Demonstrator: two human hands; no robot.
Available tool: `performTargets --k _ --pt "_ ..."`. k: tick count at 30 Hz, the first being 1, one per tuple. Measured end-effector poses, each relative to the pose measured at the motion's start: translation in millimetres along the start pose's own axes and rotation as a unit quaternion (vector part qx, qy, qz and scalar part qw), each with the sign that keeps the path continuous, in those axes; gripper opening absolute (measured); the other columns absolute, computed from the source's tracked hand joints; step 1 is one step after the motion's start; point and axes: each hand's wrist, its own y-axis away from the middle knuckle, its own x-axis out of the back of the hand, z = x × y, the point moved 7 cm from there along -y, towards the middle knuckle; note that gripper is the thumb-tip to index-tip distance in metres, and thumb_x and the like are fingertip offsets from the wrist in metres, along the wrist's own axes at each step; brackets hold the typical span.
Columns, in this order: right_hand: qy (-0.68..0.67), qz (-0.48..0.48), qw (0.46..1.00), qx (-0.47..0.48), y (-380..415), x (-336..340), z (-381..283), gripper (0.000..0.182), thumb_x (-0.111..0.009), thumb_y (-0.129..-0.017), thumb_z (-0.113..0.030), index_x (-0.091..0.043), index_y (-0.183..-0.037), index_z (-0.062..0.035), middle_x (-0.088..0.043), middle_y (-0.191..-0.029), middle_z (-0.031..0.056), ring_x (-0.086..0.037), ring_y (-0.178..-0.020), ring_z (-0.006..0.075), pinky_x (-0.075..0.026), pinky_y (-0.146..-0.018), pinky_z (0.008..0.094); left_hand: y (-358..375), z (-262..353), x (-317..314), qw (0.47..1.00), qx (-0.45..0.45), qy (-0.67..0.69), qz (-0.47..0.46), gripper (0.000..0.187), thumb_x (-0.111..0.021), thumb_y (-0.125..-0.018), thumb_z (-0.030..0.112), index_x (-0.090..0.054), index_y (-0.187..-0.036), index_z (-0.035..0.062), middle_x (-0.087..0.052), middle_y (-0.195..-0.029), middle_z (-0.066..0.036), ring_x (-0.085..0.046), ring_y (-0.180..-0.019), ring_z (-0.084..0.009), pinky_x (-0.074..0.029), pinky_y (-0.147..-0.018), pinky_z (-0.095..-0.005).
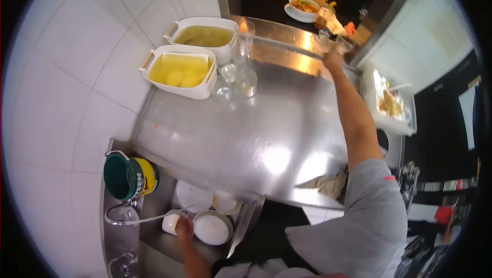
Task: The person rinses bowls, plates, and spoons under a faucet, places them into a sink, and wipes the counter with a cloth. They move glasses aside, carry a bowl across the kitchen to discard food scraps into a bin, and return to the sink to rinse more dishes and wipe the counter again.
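My right arm stretches far forward to the serving opening. There my right hand (334, 56) is closed, somewhat blurred, on what looks like a clear drinking glass (324, 45). Beside it is more clear glassware, also blurred. Low at the left, my left hand (184, 227) is over the sink, fingers closed at the side of a white cup (170, 223). A curved metal tap spout (146, 220) passes just above this cup. Near my left hand lie a stack of round bowls (211, 228) and a white plate (192, 196) in the sink.
Two white tubs of yellowish liquid, the nearer tub (205, 89) and the farther tub (225, 52), stand on the steel counter (230, 134) beside several clear glasses (248, 84). A green bucket (117, 176) is left. A soup bowl (304, 6) sits beyond the opening; a scrap bin (402, 124) is right.
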Motion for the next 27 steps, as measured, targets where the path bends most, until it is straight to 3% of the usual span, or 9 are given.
performTargets --k 2,3,5,8,11,14,17,21,27 --pt "-0.125 0.188 0.973 -0.035 -23 30 38 0.060 -0.062 -0.089 -0.033 -0.043 -0.138 -0.0040 -0.064 -0.109 0.0271 -0.063 -0.102 0.0415 -0.051 -0.085 0.0487 6 -26 2 0.999 0.025 -0.028 0.000 0.028 -0.063 -0.093 0.030 -0.060 -0.118 0.0176 -0.063 -0.093 -0.009 -0.061 -0.077 -0.0244 -0.054 -0.074 -0.0401" --pt "-0.074 0.161 0.982 -0.069 -49 31 55 0.059 -0.063 -0.089 -0.034 -0.044 -0.138 -0.0068 -0.065 -0.109 0.0255 -0.063 -0.103 0.0404 -0.050 -0.086 0.0490 -5 -40 11 0.990 0.058 0.015 -0.124 0.030 -0.061 -0.094 0.028 -0.058 -0.123 0.0192 -0.064 -0.093 -0.010 -0.063 -0.077 -0.0247 -0.055 -0.072 -0.0413" --pt "-0.022 0.078 0.988 -0.129 -87 3 102 0.055 -0.064 -0.088 -0.037 -0.048 -0.133 -0.0091 -0.066 -0.110 0.0225 -0.063 -0.106 0.0385 -0.049 -0.089 0.0487 39 -34 5 0.993 0.076 0.001 0.088 0.028 -0.059 -0.095 0.024 -0.059 -0.122 0.0146 -0.065 -0.088 -0.010 -0.067 -0.081 -0.0262 -0.057 -0.070 -0.0387" --pt "-0.015 0.077 0.989 -0.124 -87 13 102 0.047 -0.065 -0.087 -0.040 -0.054 -0.118 -0.0068 -0.066 -0.110 0.0209 -0.063 -0.105 0.0390 -0.049 -0.089 0.0485 43 -13 -31 0.995 0.010 0.061 0.080 0.028 -0.058 -0.095 0.024 -0.057 -0.119 0.0083 -0.059 -0.103 -0.014 -0.060 -0.101 -0.0289 -0.053 -0.085 -0.0370" --pt "0.017 0.091 0.991 -0.097 -58 24 85 0.044 -0.067 -0.086 -0.042 -0.057 -0.107 -0.0045 -0.066 -0.108 0.0217 -0.063 -0.102 0.0406 -0.050 -0.087 0.0491 15 14 -69 0.982 -0.014 0.188 0.013 0.024 -0.059 -0.096 0.019 -0.059 -0.114 0.0042 -0.064 -0.090 -0.010 -0.066 -0.080 -0.0252 -0.057 -0.075 -0.0341" --pt "0.004 0.106 0.992 -0.063 -28 33 60 0.044 -0.067 -0.086 -0.043 -0.058 -0.104 -0.0039 -0.067 -0.102 0.0230 -0.063 -0.099 0.0422 -0.050 -0.085 0.0503 -30 46 -79 0.975 -0.099 0.198 -0.012 0.039 -0.066 -0.092 0.023 -0.054 -0.121 0.0004 -0.056 -0.111 -0.016 -0.058 -0.101 -0.0261 -0.050 -0.093 -0.0329" --pt "0.004 0.086 0.996 -0.032 14 38 35 0.043 -0.068 -0.085 -0.043 -0.060 -0.100 -0.0034 -0.067 -0.095 0.0235 -0.064 -0.097 0.0426 -0.050 -0.084 0.0503 -30 68 -112 0.975 -0.105 0.193 0.020 0.033 -0.064 -0.093 0.021 -0.057 -0.119 0.0020 -0.061 -0.098 -0.012 -0.060 -0.086 -0.0195 -0.053 -0.077 -0.0273" --pt "0.017 -0.006 0.999 0.041 96 52 -18 0.040 -0.072 -0.084 -0.040 -0.062 -0.089 -0.0017 -0.068 -0.087 0.0216 -0.067 -0.087 0.0374 -0.051 -0.076 0.0460 50 85 -189 0.984 -0.131 -0.121 0.010 0.014 -0.059 -0.095 0.018 -0.067 -0.101 0.0079 -0.062 -0.072 -0.001 -0.053 -0.058 -0.0071 -0.039 -0.046 -0.0224" --pt "-0.083 -0.126 0.978 0.142 225 62 -102 0.031 -0.080 -0.080 -0.024 -0.060 -0.083 -0.0001 -0.067 -0.080 0.0168 -0.064 -0.069 0.0221 -0.050 -0.064 0.0347 143 63 -317 0.899 -0.340 -0.184 -0.205 0.015 -0.068 -0.090 0.011 -0.067 -0.102 0.0030 -0.063 -0.083 -0.002 -0.057 -0.072 -0.0088 -0.047 -0.064 -0.0224"
